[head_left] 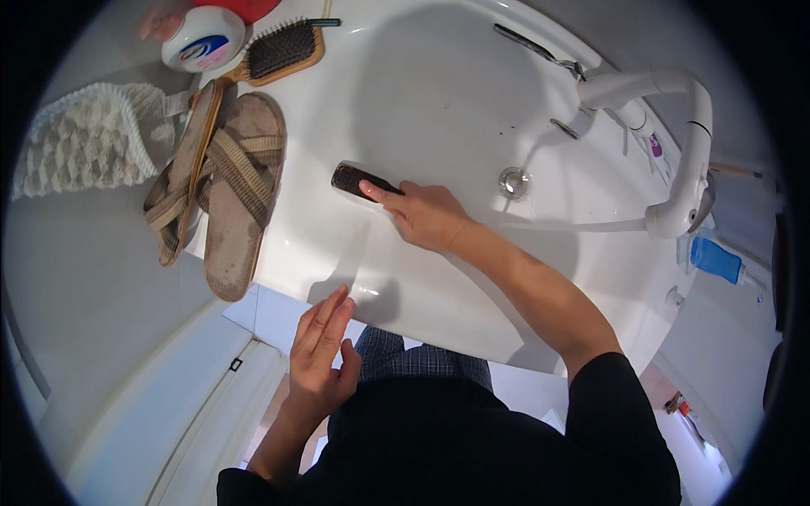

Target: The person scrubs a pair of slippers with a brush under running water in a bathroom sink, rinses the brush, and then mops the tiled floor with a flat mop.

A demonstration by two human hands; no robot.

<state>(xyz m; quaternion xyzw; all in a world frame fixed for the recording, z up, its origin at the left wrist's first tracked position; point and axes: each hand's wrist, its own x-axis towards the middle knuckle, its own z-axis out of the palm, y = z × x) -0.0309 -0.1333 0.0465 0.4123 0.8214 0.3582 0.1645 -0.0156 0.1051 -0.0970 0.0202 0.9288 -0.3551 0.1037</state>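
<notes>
My right hand (430,212) grips a dark-backed brush (355,181) over the left side of the white washbasin (405,265). One finger lies along the brush's back, and its underside is hidden. At the basin's front edge, my left hand (323,345) is empty, its fingers extended and thumb apart. To the left, on the counter, a sandal (237,234) with crossed woven straps lies sole down, its footbed stained. The other sandal (190,164) leans on its side against it.
A white tap (686,114) arches over the basin's right side, near the drain (513,183). At the back left are a wooden paddle hairbrush (281,54) and a pump bottle (204,39). A textured cloth (88,142) hangs at left. A blue bottle (716,259) stands far right.
</notes>
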